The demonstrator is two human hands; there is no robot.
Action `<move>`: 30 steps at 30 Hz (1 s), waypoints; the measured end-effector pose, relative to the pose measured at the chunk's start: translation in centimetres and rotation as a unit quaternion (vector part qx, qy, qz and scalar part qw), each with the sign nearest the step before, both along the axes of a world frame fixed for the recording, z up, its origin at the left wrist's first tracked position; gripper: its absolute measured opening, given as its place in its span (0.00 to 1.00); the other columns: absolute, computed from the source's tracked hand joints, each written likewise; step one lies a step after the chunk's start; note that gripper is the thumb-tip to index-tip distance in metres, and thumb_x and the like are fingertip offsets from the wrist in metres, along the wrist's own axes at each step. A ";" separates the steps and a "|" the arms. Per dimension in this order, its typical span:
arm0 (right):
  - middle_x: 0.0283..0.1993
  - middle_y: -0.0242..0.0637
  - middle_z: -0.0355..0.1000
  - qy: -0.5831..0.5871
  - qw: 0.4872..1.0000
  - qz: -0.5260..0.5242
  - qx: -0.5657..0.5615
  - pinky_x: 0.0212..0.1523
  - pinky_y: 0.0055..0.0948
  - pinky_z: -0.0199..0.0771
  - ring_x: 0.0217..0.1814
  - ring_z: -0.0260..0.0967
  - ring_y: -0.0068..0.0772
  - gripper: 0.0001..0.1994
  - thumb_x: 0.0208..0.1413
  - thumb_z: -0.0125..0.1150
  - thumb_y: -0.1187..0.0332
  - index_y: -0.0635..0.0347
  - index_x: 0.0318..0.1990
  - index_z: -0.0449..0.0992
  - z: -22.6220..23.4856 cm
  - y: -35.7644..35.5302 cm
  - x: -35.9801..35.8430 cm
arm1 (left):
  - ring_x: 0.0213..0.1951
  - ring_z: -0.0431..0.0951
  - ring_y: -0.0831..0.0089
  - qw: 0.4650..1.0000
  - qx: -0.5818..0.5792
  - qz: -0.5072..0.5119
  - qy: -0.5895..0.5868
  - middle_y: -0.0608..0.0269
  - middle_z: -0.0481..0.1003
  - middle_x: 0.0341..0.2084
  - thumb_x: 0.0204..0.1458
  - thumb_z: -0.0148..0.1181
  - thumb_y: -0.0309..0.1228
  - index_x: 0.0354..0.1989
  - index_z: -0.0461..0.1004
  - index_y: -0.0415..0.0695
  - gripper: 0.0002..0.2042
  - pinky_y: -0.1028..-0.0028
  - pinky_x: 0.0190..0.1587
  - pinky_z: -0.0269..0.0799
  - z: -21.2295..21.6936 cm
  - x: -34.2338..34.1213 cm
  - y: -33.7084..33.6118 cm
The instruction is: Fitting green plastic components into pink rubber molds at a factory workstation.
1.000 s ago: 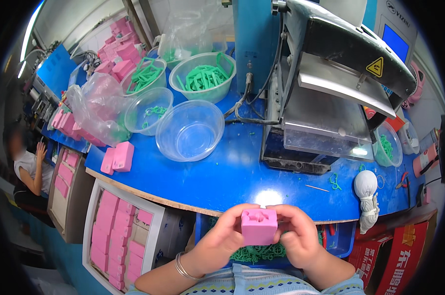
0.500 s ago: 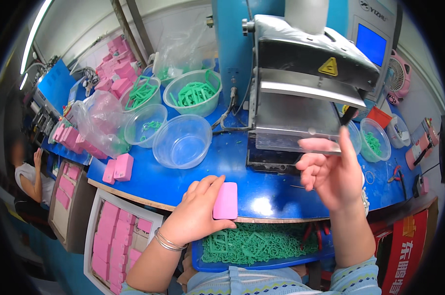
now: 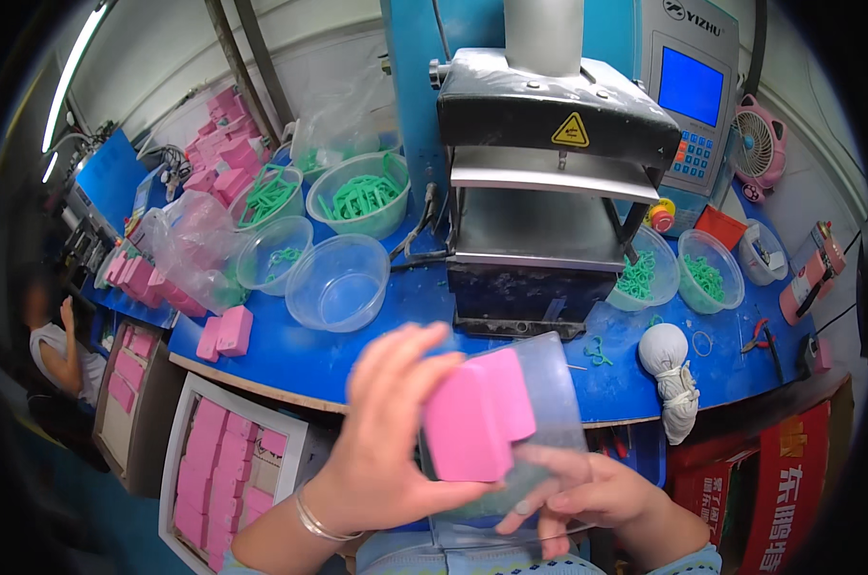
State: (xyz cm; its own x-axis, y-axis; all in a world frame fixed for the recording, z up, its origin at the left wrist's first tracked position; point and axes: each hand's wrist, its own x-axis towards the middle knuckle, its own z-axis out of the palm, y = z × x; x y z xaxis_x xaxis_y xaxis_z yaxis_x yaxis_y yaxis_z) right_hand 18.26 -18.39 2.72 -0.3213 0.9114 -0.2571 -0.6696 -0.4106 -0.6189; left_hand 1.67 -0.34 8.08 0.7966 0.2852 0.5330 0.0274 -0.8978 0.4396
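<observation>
My left hand (image 3: 386, 422) is closed round a pink rectangular block (image 3: 463, 426), thumb at its lower edge and fingers blurred above. Behind the block, over the table's front edge, a thin shiny plate (image 3: 554, 383) is tilted. A second pink patch shows against the plate; I cannot tell whether it is another block or a reflection. At the plate's lower right my right hand (image 3: 587, 498) grips with bent fingers, partly blurred. Beyond stands a press (image 3: 559, 115) with a gap between its upper and lower metal plates.
An empty clear bowl (image 3: 338, 287) and a bowl of green pieces (image 3: 362, 196) stand left of the press. Two pink blocks (image 3: 231, 333) lie on the blue table (image 3: 290, 355). To the right are a cloth-wrapped ball (image 3: 664, 350), another green-filled bowl (image 3: 710, 273) and pliers (image 3: 762, 335).
My right hand has come down from the press toward me, and the shiny plate is now before me. My left hand has lifted the pink block off the table edge to the plate.
</observation>
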 end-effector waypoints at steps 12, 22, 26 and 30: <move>0.49 0.56 0.67 -0.103 0.988 -0.108 0.038 0.34 0.25 0.73 0.37 0.73 0.36 0.31 0.56 0.45 0.74 0.62 0.65 0.40 -4.0 -0.5 1.7 | 0.48 0.66 0.53 0.995 -0.011 0.041 -0.089 0.54 0.66 0.45 0.22 0.73 0.36 0.48 0.65 0.41 0.37 0.60 0.51 0.58 -5.6 0.0 0.3; 0.41 0.36 0.72 -0.227 0.962 -0.031 0.147 0.41 0.22 0.69 0.40 0.67 0.21 0.13 0.58 0.49 0.71 0.65 0.49 0.67 -7.6 0.4 -1.4 | 0.53 0.62 0.49 0.970 0.201 -0.046 -0.130 0.58 0.62 0.47 0.36 0.66 0.45 0.39 0.73 0.60 0.19 0.45 0.54 0.57 -5.1 0.3 -0.3; 0.49 0.50 0.66 -0.148 0.985 0.014 0.090 0.39 0.26 0.70 0.42 0.69 0.34 0.23 0.57 0.46 0.74 0.62 0.60 0.53 -5.5 -0.2 -0.5 | 0.55 0.57 0.44 0.994 0.095 0.037 0.031 0.47 0.60 0.54 0.49 0.53 0.50 0.49 0.69 0.49 0.23 0.44 0.55 0.49 -3.7 0.7 -1.1; 0.43 0.66 0.67 0.051 0.996 -0.075 0.007 0.25 0.30 0.76 0.27 0.74 0.46 0.32 0.52 0.47 0.77 0.69 0.63 0.41 2.1 -0.6 -0.3 | 0.53 0.60 0.45 0.982 -0.021 0.163 -0.089 0.39 0.60 0.51 0.50 0.52 0.46 0.50 0.61 0.34 0.28 0.54 0.56 0.51 -7.0 -1.3 2.1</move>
State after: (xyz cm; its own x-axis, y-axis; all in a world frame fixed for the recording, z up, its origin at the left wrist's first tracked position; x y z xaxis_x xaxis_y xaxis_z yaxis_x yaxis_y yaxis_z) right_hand 17.96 -18.97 4.81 -0.2057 0.9541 -0.2176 -0.7828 -0.2938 -0.5485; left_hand 0.32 1.78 1.10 0.5541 0.5344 0.6382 0.2295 -0.8351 0.5000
